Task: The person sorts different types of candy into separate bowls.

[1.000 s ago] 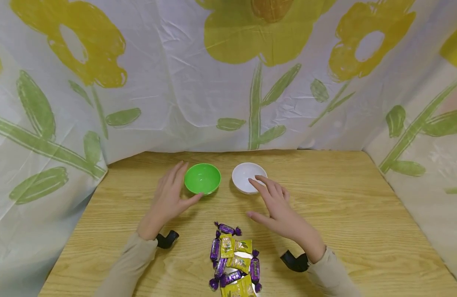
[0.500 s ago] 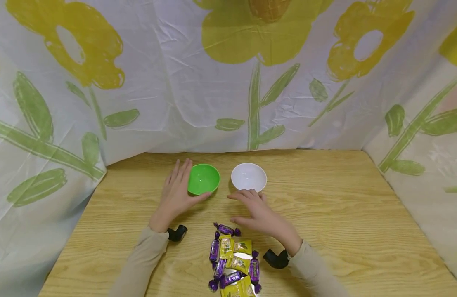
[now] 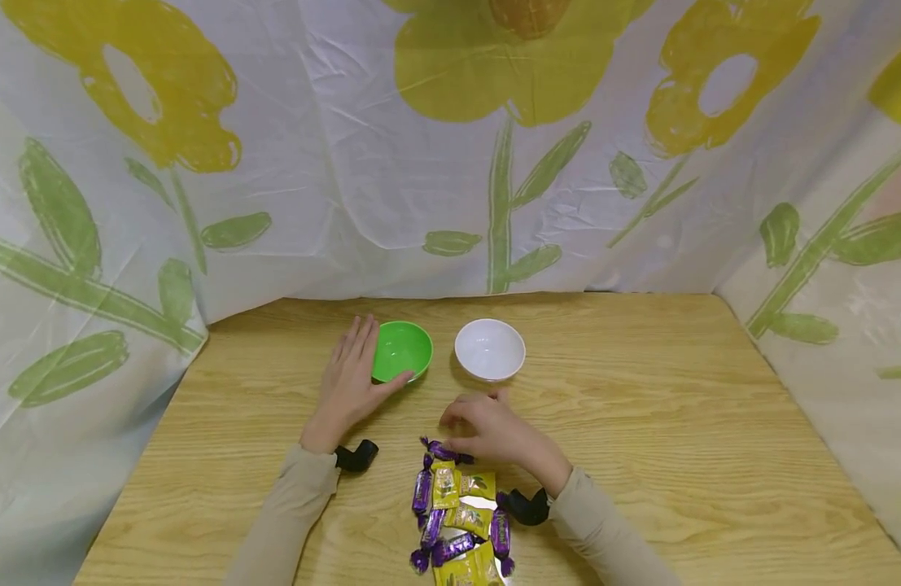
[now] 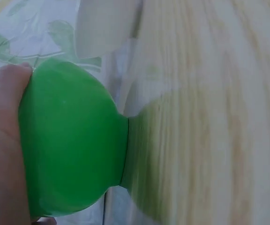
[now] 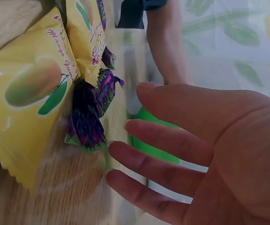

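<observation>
My left hand (image 3: pixel 346 389) lies against the left side of the green bowl (image 3: pixel 407 350), fingers straight and thumb along the near rim. In the left wrist view, the bowl's outer wall (image 4: pixel 71 140) stands on the table beside the thumb. My right hand (image 3: pixel 497 430) hovers over the near end of the candies, fingers loosely bent and holding nothing. Closest to it is a purple twist-wrapped candy (image 3: pixel 439 450); in the right wrist view the fingertips are apart from the purple candy (image 5: pixel 87 126). Yellow candy packets (image 3: pixel 470 519) with a mango picture lie among other purple candies.
A white bowl (image 3: pixel 490 350) stands to the right of the green one, beyond the right hand. A cloth with painted flowers (image 3: pixel 333 203) hangs behind the wooden table (image 3: pixel 677 423) and along its sides. Each wrist bears a black mount (image 3: pixel 527 506).
My right hand has moved left and toward me, from over the white bowl to the top of the candy pile. The left hand has shifted slightly right, against the green bowl.
</observation>
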`<state>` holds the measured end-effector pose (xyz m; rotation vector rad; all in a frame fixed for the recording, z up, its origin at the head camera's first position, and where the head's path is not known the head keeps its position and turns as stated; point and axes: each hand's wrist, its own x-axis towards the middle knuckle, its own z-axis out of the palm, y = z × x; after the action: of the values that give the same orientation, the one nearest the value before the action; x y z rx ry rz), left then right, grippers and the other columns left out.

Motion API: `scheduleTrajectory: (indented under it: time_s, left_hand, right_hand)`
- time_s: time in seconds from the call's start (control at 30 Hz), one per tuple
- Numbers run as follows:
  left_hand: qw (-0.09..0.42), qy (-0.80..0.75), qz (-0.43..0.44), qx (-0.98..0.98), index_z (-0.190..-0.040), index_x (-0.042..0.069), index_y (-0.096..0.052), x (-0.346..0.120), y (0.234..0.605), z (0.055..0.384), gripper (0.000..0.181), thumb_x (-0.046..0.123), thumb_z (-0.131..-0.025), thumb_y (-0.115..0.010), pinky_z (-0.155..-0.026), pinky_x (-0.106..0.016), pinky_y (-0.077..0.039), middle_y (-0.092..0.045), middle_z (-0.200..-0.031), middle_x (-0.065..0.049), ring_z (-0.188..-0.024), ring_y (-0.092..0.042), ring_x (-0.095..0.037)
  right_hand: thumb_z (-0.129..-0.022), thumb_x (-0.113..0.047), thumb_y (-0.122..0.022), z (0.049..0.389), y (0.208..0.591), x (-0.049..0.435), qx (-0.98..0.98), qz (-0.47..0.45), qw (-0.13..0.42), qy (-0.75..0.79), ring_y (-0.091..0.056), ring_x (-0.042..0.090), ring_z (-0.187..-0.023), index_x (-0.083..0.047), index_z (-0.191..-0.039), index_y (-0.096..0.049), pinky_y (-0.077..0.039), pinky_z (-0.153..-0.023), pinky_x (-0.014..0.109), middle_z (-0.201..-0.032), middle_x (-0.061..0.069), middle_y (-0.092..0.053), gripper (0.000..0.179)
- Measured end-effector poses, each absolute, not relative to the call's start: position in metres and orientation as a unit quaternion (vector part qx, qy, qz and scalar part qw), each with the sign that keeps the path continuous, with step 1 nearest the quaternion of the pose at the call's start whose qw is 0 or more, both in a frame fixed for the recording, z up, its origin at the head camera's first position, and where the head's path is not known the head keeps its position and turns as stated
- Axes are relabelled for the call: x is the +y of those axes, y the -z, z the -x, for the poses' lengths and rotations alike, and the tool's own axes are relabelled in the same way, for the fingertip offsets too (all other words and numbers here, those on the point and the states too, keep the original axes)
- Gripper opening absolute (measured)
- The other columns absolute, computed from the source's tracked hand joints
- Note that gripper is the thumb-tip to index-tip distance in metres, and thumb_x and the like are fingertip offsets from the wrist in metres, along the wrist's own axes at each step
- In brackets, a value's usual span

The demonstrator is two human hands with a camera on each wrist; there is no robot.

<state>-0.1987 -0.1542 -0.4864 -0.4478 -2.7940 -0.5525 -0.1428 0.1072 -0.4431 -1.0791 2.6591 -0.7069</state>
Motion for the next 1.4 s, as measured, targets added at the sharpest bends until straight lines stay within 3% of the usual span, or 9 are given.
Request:
scheduleTrajectory:
  time_s: [0.23,0.5,0.9,1.17,1.4]
  left_hand:
    - [0.148,0.214,0.158,-0.953,-0.154,-0.005,-0.025,-0.155,0.493,0.197,0.107,0.066,-0.084,-0.064,-0.121,-0.052,-0.016,-0.023,-0.161,-0.02,-0.151,-0.013,-0.033]
    - [0.146,0.223,0.155,-0.951,-0.153,-0.006,-0.027,-0.153,0.493,0.195,0.106,0.063,-0.083,-0.066,-0.121,-0.05,-0.015,-0.027,-0.159,-0.022,-0.15,-0.015,-0.035]
    - [0.133,0.209,0.159,-0.956,-0.154,-0.007,-0.025,-0.153,0.489,0.195,0.108,0.067,-0.084,-0.063,-0.123,-0.047,-0.006,-0.027,-0.158,-0.024,-0.152,-0.006,-0.031]
    - [0.134,0.21,0.159,-0.955,-0.153,-0.007,-0.026,-0.153,0.489,0.194,0.107,0.067,-0.085,-0.062,-0.123,-0.046,-0.003,-0.028,-0.158,-0.024,-0.152,-0.003,-0.03]
    - [0.142,0.217,0.164,-0.952,-0.152,-0.008,-0.027,-0.153,0.49,0.195,0.107,0.065,-0.084,-0.064,-0.123,-0.047,-0.003,-0.028,-0.157,-0.025,-0.152,-0.006,-0.033]
  right_hand:
    - [-0.088,-0.029,-0.076,0.138,0.448,0.105,0.899,0.357,0.108,0.229,-0.055,0.009,-0.089,-0.018,-0.102,-0.074,-0.029,-0.09,0.049,-0.099,-0.007,-0.064,0.018]
    - [-0.084,-0.022,-0.079,0.134,0.451,0.102,0.894,0.365,0.119,0.229,-0.047,0.008,-0.079,-0.018,-0.097,-0.073,-0.025,-0.084,0.042,-0.088,-0.01,-0.059,0.015]
    - [-0.083,-0.018,-0.078,0.131,0.453,0.099,0.893,0.361,0.117,0.242,-0.048,0.004,-0.073,-0.018,-0.093,-0.07,-0.027,-0.08,0.039,-0.08,-0.01,-0.056,0.012]
    - [-0.074,-0.019,-0.08,0.13,0.457,0.095,0.907,0.355,0.091,0.207,-0.049,0.004,-0.074,-0.018,-0.088,-0.07,-0.033,-0.085,0.04,-0.081,-0.011,-0.058,0.017]
    - [-0.073,-0.019,-0.078,0.134,0.452,0.095,0.913,0.359,0.06,0.185,-0.05,0.004,-0.07,-0.018,-0.088,-0.073,-0.036,-0.084,0.039,-0.08,-0.012,-0.059,0.016]
